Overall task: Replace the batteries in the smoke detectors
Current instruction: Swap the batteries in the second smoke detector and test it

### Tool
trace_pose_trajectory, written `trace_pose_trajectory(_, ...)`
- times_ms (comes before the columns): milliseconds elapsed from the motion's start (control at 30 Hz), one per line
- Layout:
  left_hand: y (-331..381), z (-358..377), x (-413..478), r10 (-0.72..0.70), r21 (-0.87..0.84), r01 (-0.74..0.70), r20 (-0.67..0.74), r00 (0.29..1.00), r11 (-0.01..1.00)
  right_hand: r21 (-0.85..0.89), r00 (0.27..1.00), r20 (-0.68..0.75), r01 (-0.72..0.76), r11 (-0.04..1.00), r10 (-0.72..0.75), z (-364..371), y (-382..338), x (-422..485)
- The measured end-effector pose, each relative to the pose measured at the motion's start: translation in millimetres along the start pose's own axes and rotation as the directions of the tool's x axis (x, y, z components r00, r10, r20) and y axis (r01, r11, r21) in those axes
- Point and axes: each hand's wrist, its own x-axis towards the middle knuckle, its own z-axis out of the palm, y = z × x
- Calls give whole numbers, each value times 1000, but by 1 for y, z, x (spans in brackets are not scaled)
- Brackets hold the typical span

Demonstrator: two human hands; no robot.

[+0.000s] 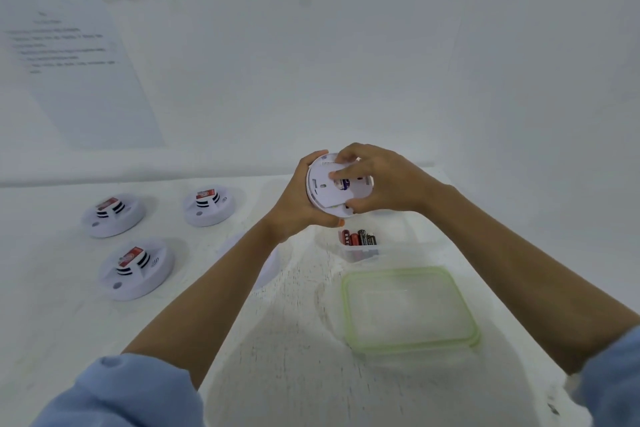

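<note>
Item under work: the left hand (298,208) is gripping a round white plastic smoke detector (320,185) by its left rim. It is holding the unit raised above the white surface (294,340), with the back plate facing the camera. The right hand (384,184) is clamping the same detector from the right. Its thumb is lying against the lower rim, and its curled fingertips (335,176) are resting on the back plate at the open battery bay. A purple-and-white battery (344,184) is showing in that bay; whether the fingertips are touching it cannot be told. Both hands are thus meeting on the one unit.

Just below the raised detector, a small clear plastic tub (360,251) is sitting on the surface and holding red and black batteries (358,238). Nearer the person, a clear square lid with a green rim (408,308) is lying flat, close to the tub.

To the left, well apart from the hands, three white domed smoke detectors with red labels are resting on the surface: one far left (112,215), one beside it (207,206), one nearer (136,269).

Light-blue sleeves (138,392) are covering the upper arms. Printed paper sheets (76,62) are hanging on the wall behind.
</note>
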Motion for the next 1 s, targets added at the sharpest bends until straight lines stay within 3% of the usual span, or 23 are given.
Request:
trace_pose_trajectory(633, 1, -1, 4, -17, 6, 17, -18, 1000, 1000, 24, 998, 62, 16, 1000, -17, 0, 8, 4)
trace_pose_trajectory(867, 2, 1, 4, -32, -32, 31, -40, 999, 999, 147, 999, 47, -18, 989, 12, 7, 14, 2)
trace_pose_trajectory(1000, -2, 1, 4, -24, -29, 22, -88, 996, 999, 253, 994, -48, -79, 964, 94, 20, 13, 1)
